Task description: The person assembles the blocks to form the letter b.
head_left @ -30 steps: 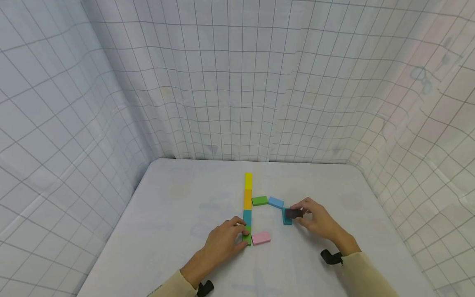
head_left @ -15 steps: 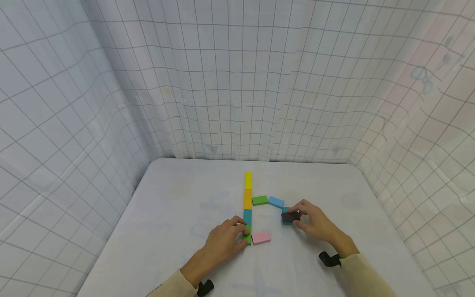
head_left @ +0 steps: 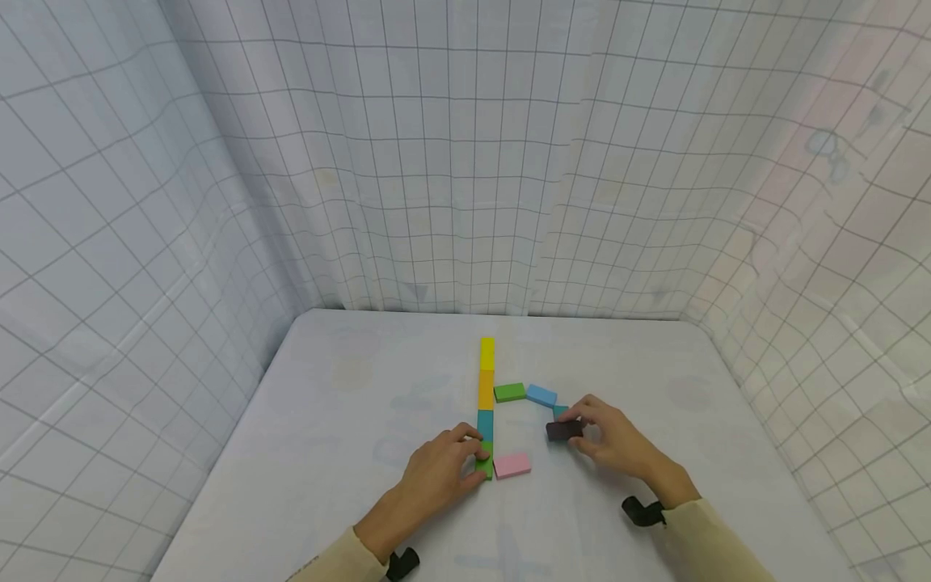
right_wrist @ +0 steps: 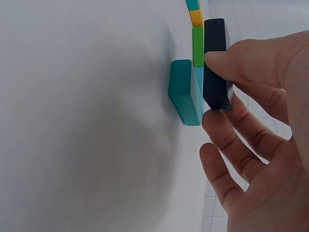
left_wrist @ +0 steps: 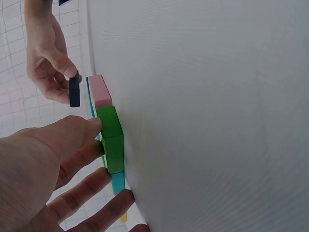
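My right hand (head_left: 618, 440) pinches a black block (head_left: 563, 431) between thumb and fingers. In the right wrist view that black block (right_wrist: 216, 67) is held raised off the table, close to a teal block (right_wrist: 182, 92) lying flat; in the head view it covers most of the teal one. My left hand (head_left: 440, 469) rests its fingertips on the green block (head_left: 484, 461) at the near end of a straight column. From the left wrist view, the thumb touches that green block (left_wrist: 111, 130) and the other fingers spread along the column. A pink block (head_left: 512, 466) lies right beside it.
Farther up the column come a blue block (head_left: 485, 425), an orange block (head_left: 486, 390) and a yellow block (head_left: 487, 353). From the orange one, a second green block (head_left: 509, 393) and a light blue block (head_left: 541, 395) curve right. Gridded white curtains (head_left: 465, 162) surround the white table (head_left: 349, 364).
My right hand has moved slightly left and toward me with the black block, from over the teal block's right side to over its near part. The left hand has stayed in place.
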Available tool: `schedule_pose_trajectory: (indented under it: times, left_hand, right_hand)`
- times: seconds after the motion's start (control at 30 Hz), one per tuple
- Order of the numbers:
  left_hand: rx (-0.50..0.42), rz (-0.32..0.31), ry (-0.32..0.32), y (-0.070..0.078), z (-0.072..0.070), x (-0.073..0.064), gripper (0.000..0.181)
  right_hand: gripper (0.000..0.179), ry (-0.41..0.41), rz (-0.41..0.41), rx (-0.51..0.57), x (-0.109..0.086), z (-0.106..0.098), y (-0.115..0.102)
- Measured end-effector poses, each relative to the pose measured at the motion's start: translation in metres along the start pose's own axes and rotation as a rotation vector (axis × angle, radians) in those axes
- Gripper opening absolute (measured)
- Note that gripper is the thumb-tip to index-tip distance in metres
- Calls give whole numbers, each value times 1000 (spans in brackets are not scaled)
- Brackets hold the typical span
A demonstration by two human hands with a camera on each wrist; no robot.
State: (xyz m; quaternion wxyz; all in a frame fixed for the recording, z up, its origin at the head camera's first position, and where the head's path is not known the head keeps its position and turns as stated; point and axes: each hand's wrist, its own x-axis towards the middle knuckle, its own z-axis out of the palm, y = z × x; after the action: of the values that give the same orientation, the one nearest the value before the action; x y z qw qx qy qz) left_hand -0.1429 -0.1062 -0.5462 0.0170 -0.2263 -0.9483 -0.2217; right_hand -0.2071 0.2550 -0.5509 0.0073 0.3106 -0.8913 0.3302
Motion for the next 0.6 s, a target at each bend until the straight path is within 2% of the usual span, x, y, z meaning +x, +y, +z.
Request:
schedule_pose_trajectory:
  times: [0.37, 0.6]
  left_hand:
    - [0, -5, -9, 2, -1, 0, 20]
    - [-2, 1, 4, 2, -2, -1, 20]
  right_hand:
    - [37, -62, -32, 16, 1, 0, -9]
    - [40, -82, -49, -16, 3, 5, -11]
